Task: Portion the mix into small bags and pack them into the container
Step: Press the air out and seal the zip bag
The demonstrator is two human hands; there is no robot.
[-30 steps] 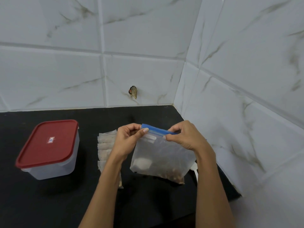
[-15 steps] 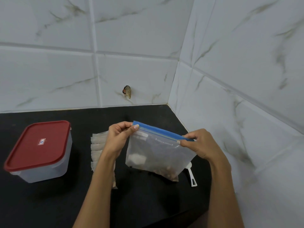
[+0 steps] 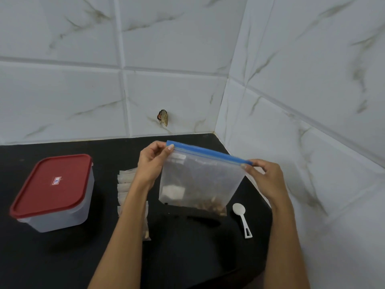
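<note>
Right hand [image 3: 268, 180] had slid along the blue zip strip [image 3: 210, 153] out to the far corner since the earlier frame; left hand [image 3: 153, 161] stayed pinching the near corner. Both sets of fingers were closed on the strip, holding the big zip bag [image 3: 200, 182] upright just above the black counter [image 3: 187, 257]. Mix sat low in the bag, mostly at the bottom right corner. Small bags [image 3: 127, 184] lay in an overlapping row beside the left wrist; couldn't tell if any were filled. White scoop [image 3: 241, 217] lay unused near the bag. Container [image 3: 56, 192] stood well left, red lid [image 3: 52, 184] on. Judged: portioning not started, packing all left.
</note>
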